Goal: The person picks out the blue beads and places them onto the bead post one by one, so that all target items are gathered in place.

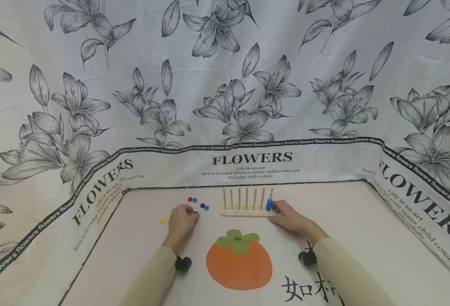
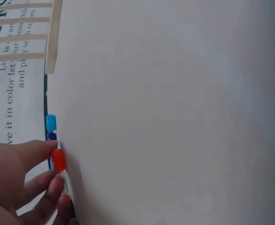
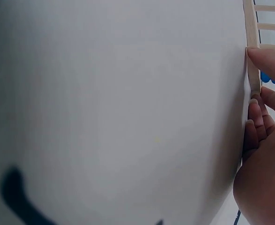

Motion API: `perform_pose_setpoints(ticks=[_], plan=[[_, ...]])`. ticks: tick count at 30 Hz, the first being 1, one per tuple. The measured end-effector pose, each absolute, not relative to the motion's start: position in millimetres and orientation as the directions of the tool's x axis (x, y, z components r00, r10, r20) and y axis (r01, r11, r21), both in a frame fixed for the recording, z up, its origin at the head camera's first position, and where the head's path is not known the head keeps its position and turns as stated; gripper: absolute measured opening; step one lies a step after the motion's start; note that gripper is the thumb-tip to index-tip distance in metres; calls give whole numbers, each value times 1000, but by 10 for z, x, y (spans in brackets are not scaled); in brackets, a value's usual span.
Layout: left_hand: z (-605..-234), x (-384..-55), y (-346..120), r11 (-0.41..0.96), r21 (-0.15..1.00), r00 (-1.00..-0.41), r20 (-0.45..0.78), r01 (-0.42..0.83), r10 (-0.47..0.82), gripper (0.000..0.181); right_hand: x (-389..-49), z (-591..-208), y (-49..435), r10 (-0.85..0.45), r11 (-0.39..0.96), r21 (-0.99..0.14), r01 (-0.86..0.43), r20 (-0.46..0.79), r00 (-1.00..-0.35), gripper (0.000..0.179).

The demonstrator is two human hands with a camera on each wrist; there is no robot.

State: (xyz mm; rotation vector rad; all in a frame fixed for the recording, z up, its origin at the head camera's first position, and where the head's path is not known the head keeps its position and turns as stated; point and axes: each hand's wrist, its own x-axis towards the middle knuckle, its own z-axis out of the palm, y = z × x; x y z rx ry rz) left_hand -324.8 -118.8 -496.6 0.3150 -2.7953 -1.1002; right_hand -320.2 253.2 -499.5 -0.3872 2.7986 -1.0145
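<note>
My left hand (image 1: 182, 222) is down at the cloth, left of a wooden peg rack (image 1: 247, 212), its thumb and fingertips pinching a bead. A red bead (image 2: 58, 161) appears between the thumb and fingers in the left wrist view; from the head a blue bead (image 1: 196, 212) shows at the fingertips, so the pinched bead's colour is uncertain. With thumb in front and fingers round the end, my right hand (image 1: 287, 216) grips the rack's right end. Blue beads (image 1: 269, 205) sit stacked on the rightmost peg; the other pegs are bare.
Beyond the left hand lie loose beads: a red one (image 1: 190, 199), a dark blue one (image 1: 202, 205) and lighter blue ones (image 1: 206, 208). A yellow bead (image 1: 161, 221) lies to its left. The tablecloth bears a printed persimmon (image 1: 239, 265). A flower-printed curtain (image 1: 247, 165) encloses the back and sides.
</note>
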Motion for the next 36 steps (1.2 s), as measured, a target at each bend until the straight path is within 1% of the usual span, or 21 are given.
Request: perform_pose_setpoints(ticks=[7,18,29,36], plan=[[-4971,-3267,-1165,721,676,-970,37,-152,-239,20,-3210,-5000,2533,-286,733,-653,-192,-40,-957,61],[-4937,-3255,-1207,683,720,-977,33,-123,-211,19,-3213,-5011,2513,-269,746,-642,-176,-48,-962,62],[-4906,-3220,-1297,647,762,-980,124,-6,-155,17,-3221,-4985,2521,-265,742,-650,-167,-56,-963,63],[-4916,-3169,-1296,625,779,-980,160,52,-117,22,-3252,-5067,2576,-302,728,-647,-224,-9,-953,65]])
